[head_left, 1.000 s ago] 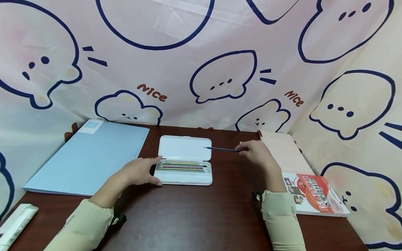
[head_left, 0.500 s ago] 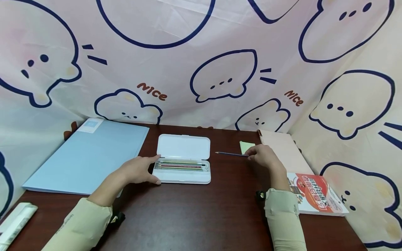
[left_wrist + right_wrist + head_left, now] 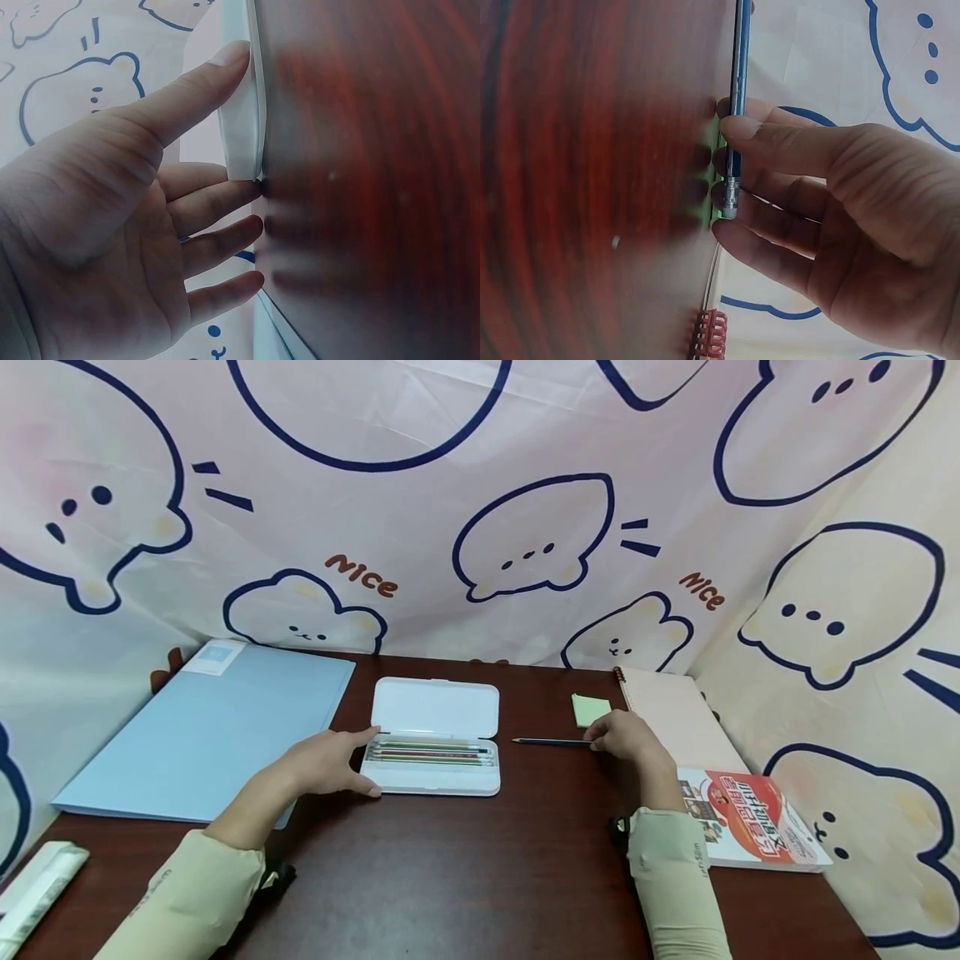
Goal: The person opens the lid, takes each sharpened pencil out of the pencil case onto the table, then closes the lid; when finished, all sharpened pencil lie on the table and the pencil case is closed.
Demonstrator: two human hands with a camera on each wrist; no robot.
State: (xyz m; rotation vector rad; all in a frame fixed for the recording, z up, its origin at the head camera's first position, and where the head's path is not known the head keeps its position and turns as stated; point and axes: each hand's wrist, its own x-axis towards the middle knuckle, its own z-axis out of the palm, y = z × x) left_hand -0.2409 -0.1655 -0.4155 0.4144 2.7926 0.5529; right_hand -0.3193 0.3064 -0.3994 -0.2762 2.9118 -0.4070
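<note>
A white pencil case (image 3: 431,782) lies with its lid (image 3: 435,708) folded back; several pencils (image 3: 431,752) lie in its far compartment. My left hand (image 3: 318,766) spans the case's left end, thumb at the front wall and index finger near the hinge corner. In the left wrist view its fingers (image 3: 217,247) are nearly straight, fingertips close to the tabletop. My right hand (image 3: 626,741) pinches a dark blue pencil (image 3: 551,742) near its eraser end (image 3: 730,202), between thumb and fingers. The pencil points left toward the case, close over the table, just in front of green sticky notes (image 3: 588,708).
A light blue folder (image 3: 217,727) lies to the left. A spiral notebook (image 3: 675,714) and a red-and-white book (image 3: 750,822) lie on the right. A white packet (image 3: 41,893) sits at the lower left. Patterned cloth walls (image 3: 420,527) edge the table.
My right hand has moved right and a little nearer, carrying the pencil away from the case and down toward the tabletop. The green sticky notes came into sight. My left hand stays at the case.
</note>
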